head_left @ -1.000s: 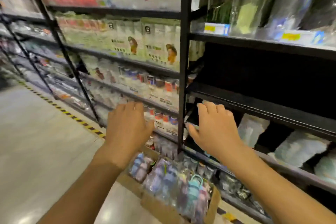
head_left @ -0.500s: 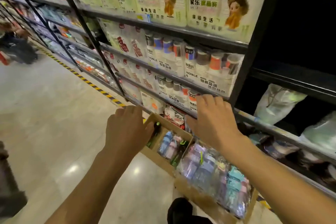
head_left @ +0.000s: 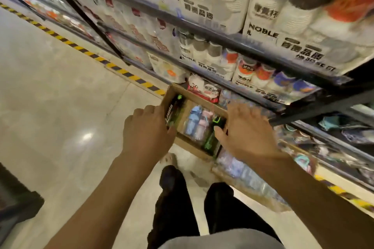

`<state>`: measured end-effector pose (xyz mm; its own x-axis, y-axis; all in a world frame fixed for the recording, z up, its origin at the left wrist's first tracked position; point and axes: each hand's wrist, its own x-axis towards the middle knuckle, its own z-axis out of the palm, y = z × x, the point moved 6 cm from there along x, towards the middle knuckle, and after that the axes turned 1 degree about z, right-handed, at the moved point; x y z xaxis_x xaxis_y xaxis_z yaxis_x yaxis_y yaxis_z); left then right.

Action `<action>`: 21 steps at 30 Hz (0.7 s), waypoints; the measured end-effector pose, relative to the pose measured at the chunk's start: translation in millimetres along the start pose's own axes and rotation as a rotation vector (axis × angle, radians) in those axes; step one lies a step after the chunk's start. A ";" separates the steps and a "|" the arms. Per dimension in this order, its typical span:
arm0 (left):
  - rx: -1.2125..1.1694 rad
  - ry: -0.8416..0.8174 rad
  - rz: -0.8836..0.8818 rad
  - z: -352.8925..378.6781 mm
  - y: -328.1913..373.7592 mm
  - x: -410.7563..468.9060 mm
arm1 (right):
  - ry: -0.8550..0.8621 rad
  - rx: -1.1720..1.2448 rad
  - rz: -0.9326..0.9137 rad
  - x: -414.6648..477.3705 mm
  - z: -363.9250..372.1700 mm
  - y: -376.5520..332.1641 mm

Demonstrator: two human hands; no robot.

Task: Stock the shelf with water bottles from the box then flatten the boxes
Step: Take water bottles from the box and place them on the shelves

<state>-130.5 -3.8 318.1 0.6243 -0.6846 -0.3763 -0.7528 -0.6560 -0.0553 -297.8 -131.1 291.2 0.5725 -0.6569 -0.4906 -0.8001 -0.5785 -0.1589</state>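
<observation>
An open cardboard box (head_left: 191,148) stands on the floor against the bottom of the black shelf (head_left: 238,45). Inside it lie blue and pink water bottles (head_left: 195,125) and two black-and-green bottles (head_left: 174,109), one at each side. My left hand (head_left: 147,129) hovers over the box's left edge with its fingers loosely bent and nothing in them. My right hand (head_left: 247,133) is spread over the box's right end, its thumb next to the right black-and-green bottle. A second box (head_left: 261,200) of plastic-wrapped bottles (head_left: 238,170) sits nearer me, partly under my right forearm.
Packs of paper cups (head_left: 261,16) fill the shelves above the box. A yellow-and-black tape line (head_left: 81,48) runs along the shelf foot on the shiny floor. My legs in black trousers (head_left: 174,198) stand just before the boxes. A dark object (head_left: 16,206) sits at lower left.
My view has tilted down from the upper shelves to the floor. Both hands have dropped from shelf height to just over the open box. Neither has taken hold of anything.
</observation>
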 end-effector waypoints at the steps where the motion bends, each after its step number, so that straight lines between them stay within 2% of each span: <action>1: -0.003 -0.021 0.021 16.8 -4.4 17.0 | -0.033 0.010 0.022 12.4 16.8 -4.7; 7: 0.048 -0.149 0.169 124.9 -32.5 120.5 | -0.177 0.021 0.155 90.4 124.0 -33.5; 13: 0.046 -0.277 0.315 247.3 -45.6 208.8 | -0.299 0.202 0.372 170.6 249.9 -43.7; 16: -0.052 -0.339 0.280 317.5 -48.1 256.0 | -0.323 0.311 0.489 219.6 316.6 -35.9; 21: -0.185 -0.410 0.140 438.7 -49.6 340.4 | -0.262 0.490 0.670 295.0 419.1 -3.9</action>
<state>27.7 -64.9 -213.0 0.3573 -0.6131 -0.7046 -0.7505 -0.6375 0.1740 -201.1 -119.9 -212.0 -0.0581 -0.6168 -0.7850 -0.9752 0.2032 -0.0875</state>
